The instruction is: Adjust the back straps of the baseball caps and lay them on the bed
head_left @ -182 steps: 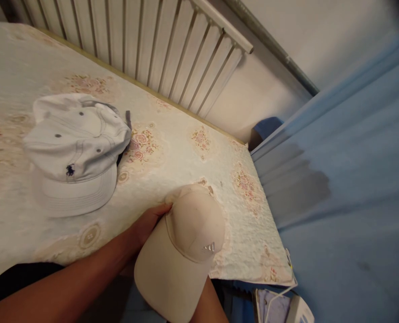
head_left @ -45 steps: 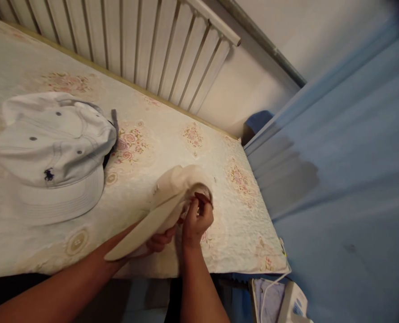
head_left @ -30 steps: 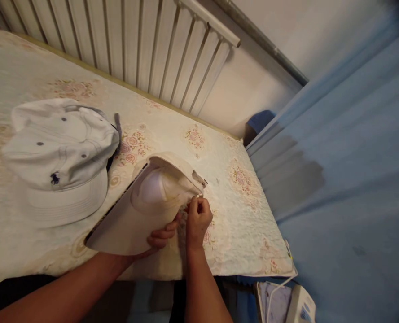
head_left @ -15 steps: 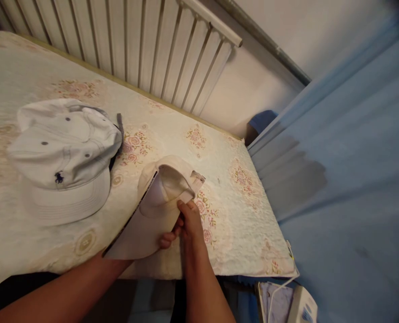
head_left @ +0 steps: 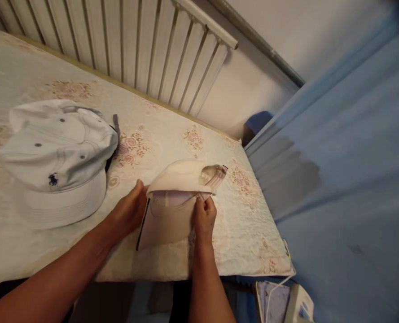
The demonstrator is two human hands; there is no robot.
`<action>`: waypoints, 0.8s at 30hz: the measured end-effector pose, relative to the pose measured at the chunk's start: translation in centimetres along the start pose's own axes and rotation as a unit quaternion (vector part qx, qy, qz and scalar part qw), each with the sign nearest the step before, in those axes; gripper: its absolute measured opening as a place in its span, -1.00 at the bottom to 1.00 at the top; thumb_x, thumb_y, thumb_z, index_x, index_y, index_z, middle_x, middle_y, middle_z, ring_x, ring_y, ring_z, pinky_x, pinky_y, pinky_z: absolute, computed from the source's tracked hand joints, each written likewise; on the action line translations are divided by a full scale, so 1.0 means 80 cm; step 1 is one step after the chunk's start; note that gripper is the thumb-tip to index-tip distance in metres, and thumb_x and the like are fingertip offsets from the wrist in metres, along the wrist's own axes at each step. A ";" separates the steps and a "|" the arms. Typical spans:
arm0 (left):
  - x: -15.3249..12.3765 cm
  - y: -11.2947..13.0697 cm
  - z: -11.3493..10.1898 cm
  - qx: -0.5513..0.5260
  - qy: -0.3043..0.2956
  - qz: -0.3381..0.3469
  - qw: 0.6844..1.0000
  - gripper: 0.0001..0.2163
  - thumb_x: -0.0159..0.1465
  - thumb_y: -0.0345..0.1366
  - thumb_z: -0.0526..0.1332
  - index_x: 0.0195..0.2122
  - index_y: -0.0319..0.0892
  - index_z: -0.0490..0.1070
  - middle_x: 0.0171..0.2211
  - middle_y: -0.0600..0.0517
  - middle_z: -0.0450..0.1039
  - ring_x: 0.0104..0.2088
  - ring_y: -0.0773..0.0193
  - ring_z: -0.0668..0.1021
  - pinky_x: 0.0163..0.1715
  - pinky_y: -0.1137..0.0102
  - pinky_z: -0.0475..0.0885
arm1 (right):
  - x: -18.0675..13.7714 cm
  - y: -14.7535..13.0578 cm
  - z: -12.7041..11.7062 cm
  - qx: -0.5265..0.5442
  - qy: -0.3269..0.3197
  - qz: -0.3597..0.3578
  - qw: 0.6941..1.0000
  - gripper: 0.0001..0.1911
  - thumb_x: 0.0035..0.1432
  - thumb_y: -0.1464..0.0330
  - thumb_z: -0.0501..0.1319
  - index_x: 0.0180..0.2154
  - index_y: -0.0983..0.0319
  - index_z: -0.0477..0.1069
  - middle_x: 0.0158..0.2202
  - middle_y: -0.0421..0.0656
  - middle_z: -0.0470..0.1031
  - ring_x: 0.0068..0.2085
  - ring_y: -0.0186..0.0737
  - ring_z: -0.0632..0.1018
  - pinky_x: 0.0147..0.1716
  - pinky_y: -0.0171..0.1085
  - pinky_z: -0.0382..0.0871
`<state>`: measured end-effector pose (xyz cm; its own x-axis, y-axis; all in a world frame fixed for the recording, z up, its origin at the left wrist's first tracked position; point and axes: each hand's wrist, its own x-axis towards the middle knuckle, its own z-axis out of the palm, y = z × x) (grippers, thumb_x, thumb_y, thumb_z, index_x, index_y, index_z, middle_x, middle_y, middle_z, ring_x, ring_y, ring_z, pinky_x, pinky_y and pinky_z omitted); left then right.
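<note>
My right hand pinches the edge of a cream baseball cap near the right end of its brim, thumb on the near side. The cap is tilted so that the brim's underside faces me, and part of its inside shows. Its back strap opening points right. At the cap's left side is my left hand, thumb up, its fingers curling behind the cap and partly hidden. Left of both hands, a white baseball cap with a small dark horse-and-rider emblem rests upright on the floral bedcover.
A white slatted radiator stands along the bed's far side. A blue curtain hangs on the right. Below the bed's near right corner are a white box-like device and a white cable.
The cream cap has turned, its crown and strap swinging right and its brim more level. My left hand has come out from under the brim to the cap's left side.
</note>
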<state>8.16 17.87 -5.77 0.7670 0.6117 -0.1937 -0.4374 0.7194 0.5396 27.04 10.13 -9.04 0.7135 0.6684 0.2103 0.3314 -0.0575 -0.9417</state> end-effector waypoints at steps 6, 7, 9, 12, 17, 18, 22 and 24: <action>0.002 -0.007 -0.021 0.102 0.053 0.109 0.987 -0.36 0.20 0.10 0.22 0.24 -0.10 0.24 -0.06 -0.13 0.57 -0.03 -0.06 0.56 -0.06 0.19 0.46 | 0.000 0.000 -0.001 -0.043 -0.007 -0.021 0.999 -0.71 0.14 0.22 0.13 -0.54 0.18 0.17 -0.57 -0.36 0.00 -0.50 -0.37 0.12 -0.50 -0.35 0.00; 0.003 -0.008 -0.025 0.138 0.073 0.119 0.980 -0.33 0.13 0.04 0.31 0.23 -0.07 0.24 -0.07 -0.11 0.57 -0.04 -0.04 0.57 -0.10 0.22 0.48 | 0.000 0.000 -0.001 -0.046 -0.010 -0.023 0.999 -0.73 0.14 0.22 0.13 -0.54 0.19 0.19 -0.57 -0.36 0.02 -0.50 -0.37 0.12 -0.50 -0.35 0.00; 0.005 -0.011 -0.034 0.206 0.115 0.109 0.966 -0.33 0.05 -0.07 0.41 0.17 -0.08 0.30 -0.10 -0.09 0.58 -0.11 0.00 0.59 -0.18 0.28 0.50 | 0.000 -0.001 0.000 -0.038 -0.020 -0.020 0.999 -0.77 0.12 0.22 0.15 -0.50 0.20 0.25 -0.57 -0.36 0.05 -0.50 -0.37 0.12 -0.50 -0.35 0.01; 0.007 -0.012 -0.040 0.252 0.169 0.072 0.950 -0.47 0.10 -0.05 0.35 0.06 -0.16 0.38 -0.21 -0.08 0.59 -0.26 0.09 0.60 -0.31 0.30 0.49 | 0.001 -0.002 0.001 -0.009 -0.037 0.001 0.999 -0.80 0.07 0.22 0.18 -0.43 0.21 0.31 -0.58 -0.36 0.07 -0.52 -0.38 0.14 -0.52 -0.36 0.03; 0.006 -0.012 -0.031 0.280 0.213 0.066 0.934 -0.51 0.16 -0.03 0.26 0.05 -0.20 0.38 -0.27 -0.06 0.58 -0.25 0.08 0.59 -0.31 0.28 0.47 | -0.001 -0.003 0.004 0.001 -0.018 0.009 1.000 -0.80 0.05 0.25 0.20 -0.31 0.24 0.38 -0.54 -0.33 0.20 -0.50 -0.37 0.24 -0.47 -0.37 0.16; 0.005 -0.012 -0.027 0.284 0.219 0.065 0.931 -0.50 0.16 -0.02 0.26 0.05 -0.20 0.37 -0.27 -0.06 0.58 -0.24 0.07 0.59 -0.30 0.27 0.47 | -0.001 -0.003 0.005 0.006 -0.010 0.011 1.000 -0.77 0.05 0.25 0.20 -0.26 0.25 0.39 -0.52 -0.32 0.25 -0.48 -0.36 0.28 -0.44 -0.36 0.20; 0.004 -0.015 -0.022 0.299 0.236 0.068 0.922 -0.52 0.17 -0.01 0.23 0.03 -0.19 0.37 -0.25 -0.05 0.57 -0.20 0.06 0.58 -0.26 0.26 0.45 | -0.001 -0.002 0.007 0.035 0.007 0.031 0.999 -0.66 0.02 0.27 0.21 -0.14 0.28 0.41 -0.39 -0.22 0.43 -0.41 -0.33 0.40 -0.34 -0.33 0.31; 0.004 -0.018 -0.025 0.316 0.250 0.073 0.912 -0.54 0.18 0.00 0.22 0.01 -0.18 0.37 -0.22 -0.07 0.56 -0.18 0.05 0.57 -0.26 0.26 0.45 | -0.001 0.000 0.007 0.038 0.006 0.036 0.999 -0.63 0.01 0.27 0.22 -0.12 0.29 0.41 -0.34 -0.18 0.47 -0.39 -0.32 0.43 -0.31 -0.31 0.33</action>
<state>8.11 17.74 -8.23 0.3429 0.8733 -0.3460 -0.0382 0.3809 0.9238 26.65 10.48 -9.19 0.7418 0.6550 0.1436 0.2306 -0.0481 -0.9719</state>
